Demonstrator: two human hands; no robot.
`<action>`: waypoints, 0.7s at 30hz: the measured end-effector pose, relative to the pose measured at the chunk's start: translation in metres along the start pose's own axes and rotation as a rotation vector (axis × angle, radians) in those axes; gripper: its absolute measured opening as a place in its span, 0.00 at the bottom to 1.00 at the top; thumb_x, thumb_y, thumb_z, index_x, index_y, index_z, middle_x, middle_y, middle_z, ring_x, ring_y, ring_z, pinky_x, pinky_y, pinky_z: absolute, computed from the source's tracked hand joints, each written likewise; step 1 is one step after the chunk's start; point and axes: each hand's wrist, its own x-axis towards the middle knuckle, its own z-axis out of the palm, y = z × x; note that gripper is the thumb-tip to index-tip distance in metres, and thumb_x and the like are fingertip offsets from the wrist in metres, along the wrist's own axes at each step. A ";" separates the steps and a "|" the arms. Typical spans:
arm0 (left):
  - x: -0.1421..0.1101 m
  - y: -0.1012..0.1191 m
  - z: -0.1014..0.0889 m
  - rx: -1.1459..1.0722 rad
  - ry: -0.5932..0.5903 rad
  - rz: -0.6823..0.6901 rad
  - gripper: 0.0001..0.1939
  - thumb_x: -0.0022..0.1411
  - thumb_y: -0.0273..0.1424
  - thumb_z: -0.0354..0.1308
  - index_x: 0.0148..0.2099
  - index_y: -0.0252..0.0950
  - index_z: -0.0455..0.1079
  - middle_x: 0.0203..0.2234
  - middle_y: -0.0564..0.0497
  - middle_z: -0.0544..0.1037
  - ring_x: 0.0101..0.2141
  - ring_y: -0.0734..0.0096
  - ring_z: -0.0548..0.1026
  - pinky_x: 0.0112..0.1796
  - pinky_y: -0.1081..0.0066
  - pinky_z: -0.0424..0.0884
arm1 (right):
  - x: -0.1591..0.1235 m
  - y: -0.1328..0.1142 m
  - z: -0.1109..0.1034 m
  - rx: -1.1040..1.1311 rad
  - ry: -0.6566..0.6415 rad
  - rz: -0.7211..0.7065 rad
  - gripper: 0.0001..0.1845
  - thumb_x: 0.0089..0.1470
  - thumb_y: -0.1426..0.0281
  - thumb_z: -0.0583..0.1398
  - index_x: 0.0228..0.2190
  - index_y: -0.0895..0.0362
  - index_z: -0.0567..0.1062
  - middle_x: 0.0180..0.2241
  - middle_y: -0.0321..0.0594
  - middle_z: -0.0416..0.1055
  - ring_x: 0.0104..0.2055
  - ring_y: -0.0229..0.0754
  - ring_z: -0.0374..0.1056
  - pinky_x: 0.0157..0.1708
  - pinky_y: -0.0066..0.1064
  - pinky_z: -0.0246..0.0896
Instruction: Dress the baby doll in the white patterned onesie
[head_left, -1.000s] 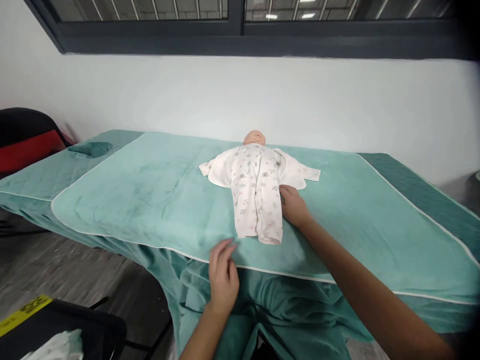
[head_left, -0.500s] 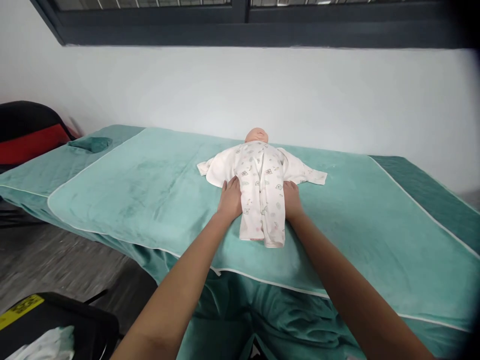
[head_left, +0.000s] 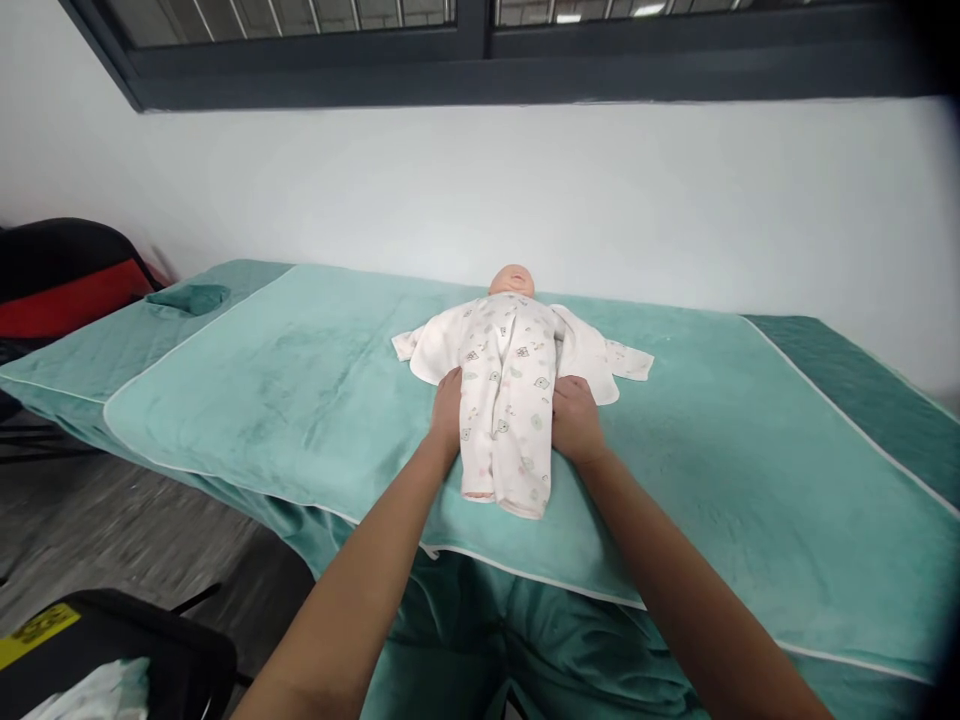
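Fingers point(head_left: 573, 385) flank the patterned trousers point(head_left: 507, 410) lying between them; whether they grip, I cannot tell.

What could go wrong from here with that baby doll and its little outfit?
Two risks, as I judge it. The left hand and right hand are against opposite sides of the printed baby outfit, with some fingers hidden, so an uneven tug might twist the cloth. Also, the baby doll has its head near the far edge of the green-covered bed, so a push that way could bump it against the wall.
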 end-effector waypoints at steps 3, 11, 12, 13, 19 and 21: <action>-0.002 -0.002 -0.001 0.099 -0.029 0.017 0.03 0.61 0.31 0.60 0.36 0.37 0.71 0.37 0.43 0.79 0.42 0.56 0.73 0.46 0.61 0.67 | 0.001 0.003 0.005 0.013 0.011 0.007 0.10 0.58 0.71 0.55 0.28 0.57 0.76 0.32 0.43 0.69 0.37 0.45 0.62 0.42 0.37 0.54; -0.011 -0.002 -0.015 0.189 0.040 -0.022 0.10 0.63 0.30 0.56 0.28 0.38 0.65 0.34 0.42 0.76 0.41 0.56 0.71 0.44 0.62 0.63 | 0.001 0.003 0.000 0.053 0.017 0.037 0.16 0.56 0.74 0.54 0.19 0.55 0.72 0.26 0.43 0.67 0.35 0.45 0.61 0.38 0.36 0.53; -0.011 -0.003 -0.016 0.179 0.040 -0.028 0.11 0.62 0.29 0.56 0.27 0.39 0.64 0.32 0.43 0.76 0.40 0.57 0.71 0.43 0.62 0.63 | 0.001 0.003 0.000 0.069 0.009 0.039 0.16 0.55 0.76 0.54 0.18 0.55 0.72 0.24 0.42 0.67 0.33 0.44 0.61 0.37 0.35 0.54; -0.012 -0.004 -0.017 0.166 0.040 -0.038 0.12 0.61 0.29 0.56 0.25 0.39 0.63 0.30 0.43 0.75 0.39 0.58 0.71 0.42 0.63 0.62 | 0.001 0.003 0.000 0.085 0.001 0.044 0.16 0.54 0.76 0.54 0.17 0.55 0.71 0.23 0.41 0.67 0.31 0.43 0.61 0.35 0.35 0.54; -0.011 -0.014 -0.012 0.037 0.088 -0.204 0.10 0.57 0.25 0.52 0.24 0.37 0.65 0.22 0.50 0.73 0.28 0.67 0.68 0.31 0.69 0.56 | -0.011 0.006 -0.001 0.173 0.030 0.190 0.15 0.48 0.79 0.51 0.20 0.54 0.73 0.21 0.37 0.71 0.27 0.41 0.66 0.33 0.31 0.59; -0.008 -0.017 -0.010 -0.023 0.117 -0.264 0.11 0.56 0.23 0.48 0.25 0.37 0.68 0.22 0.52 0.75 0.27 0.69 0.69 0.30 0.70 0.57 | -0.017 0.013 -0.004 0.182 0.094 0.293 0.17 0.50 0.79 0.48 0.27 0.55 0.75 0.25 0.38 0.74 0.29 0.42 0.69 0.34 0.32 0.62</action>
